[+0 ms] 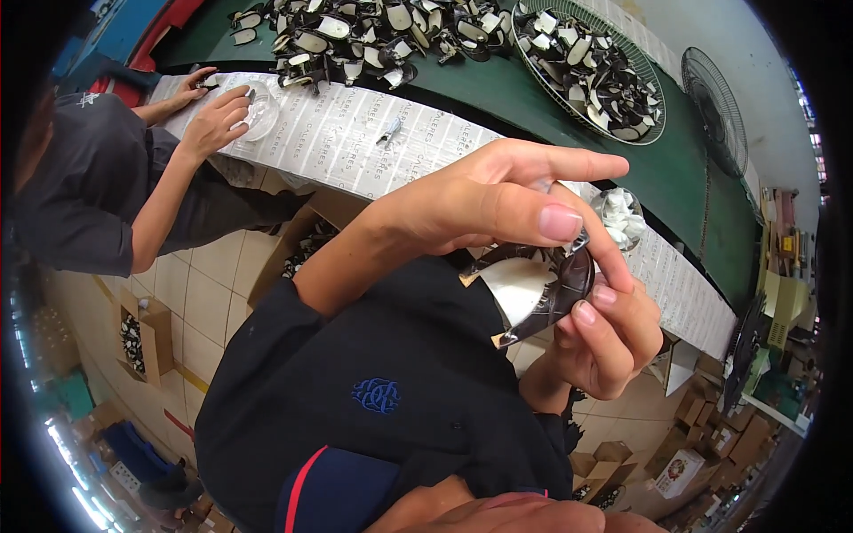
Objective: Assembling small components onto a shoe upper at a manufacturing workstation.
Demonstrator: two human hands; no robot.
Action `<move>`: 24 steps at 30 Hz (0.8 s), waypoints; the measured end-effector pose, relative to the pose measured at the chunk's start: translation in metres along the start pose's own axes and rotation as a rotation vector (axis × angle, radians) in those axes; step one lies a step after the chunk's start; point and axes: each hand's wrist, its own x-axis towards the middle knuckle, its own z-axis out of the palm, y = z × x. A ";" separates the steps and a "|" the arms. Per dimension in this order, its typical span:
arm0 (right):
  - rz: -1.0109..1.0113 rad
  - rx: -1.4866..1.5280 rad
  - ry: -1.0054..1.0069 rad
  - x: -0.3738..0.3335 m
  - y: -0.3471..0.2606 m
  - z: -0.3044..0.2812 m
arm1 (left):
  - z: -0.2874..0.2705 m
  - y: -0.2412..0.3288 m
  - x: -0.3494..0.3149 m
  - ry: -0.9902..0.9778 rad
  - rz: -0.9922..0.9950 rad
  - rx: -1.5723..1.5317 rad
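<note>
- Dk brown, glossy part (573,289): curved shell, creased, leather-look (can't confirm mat'l). Inner face smooth, off-white, rounded; two dark side strips w/ tan cut ends pointing L.
- Part is up in the air btwn both hands, in front of the matte black shirt (453,355) w/ blue stitched emblem; off the bench (480,84).
- L hand (506,200): above part, grasping its top edge; thumb laid along top, index straight out to R & free of part, another finger bent down R side.
- R hand (613,342): below/R of part, pinching lower R edge w/ fingertips, fingers curled.
- L elbow bent, forearm in from L; R wrist low, under part.
- Bench green, smooth; lt printed paper (342,147) along near side. Pile (355,44) of similar dk/white pcs on top, more in round wire basket (629,51).
- Bowl of crumpled white wads (619,218) just behind hands.
- Co-worker's hands (218,120) far L, at clear round dish (260,115).
</note>
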 end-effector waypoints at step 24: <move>-0.003 -0.108 0.001 -0.006 0.002 0.011 | -0.013 -0.002 -0.008 -0.035 -0.015 -0.107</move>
